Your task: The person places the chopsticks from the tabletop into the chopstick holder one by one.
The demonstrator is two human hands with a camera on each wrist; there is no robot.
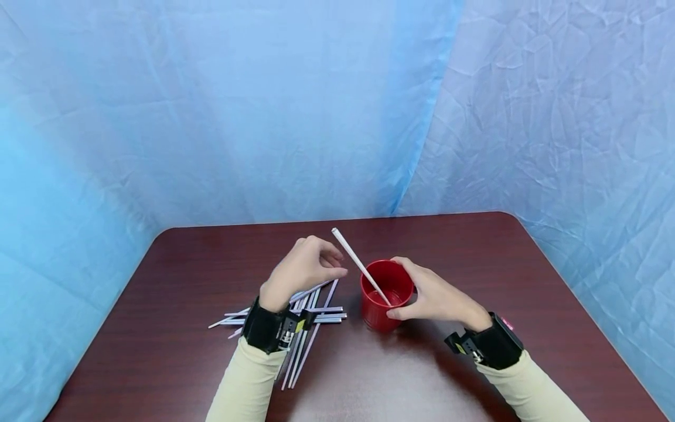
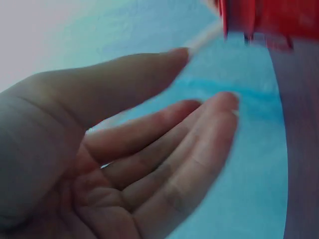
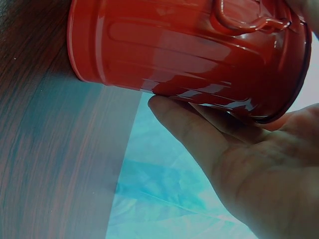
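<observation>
A red metal cup (image 1: 375,316) (image 3: 174,45) stands on the dark wooden table (image 1: 200,252). One white straw (image 1: 352,258) leans out of it toward the upper left. My right hand (image 1: 422,293) grips the cup's side, thumb in front and fingers (image 3: 199,129) against its wall. My left hand (image 1: 329,266) hovers just left of the leaning straw. In the left wrist view that hand (image 2: 164,144) is relaxed and holds nothing, with the blurred straw (image 2: 204,40) and cup (image 2: 269,17) just beyond its fingertips.
A loose pile of several white straws (image 1: 327,316) lies on the table under and behind my left wrist. Blue cloth (image 1: 263,117) hangs behind and beside the table. The table's rounded far corners are in view.
</observation>
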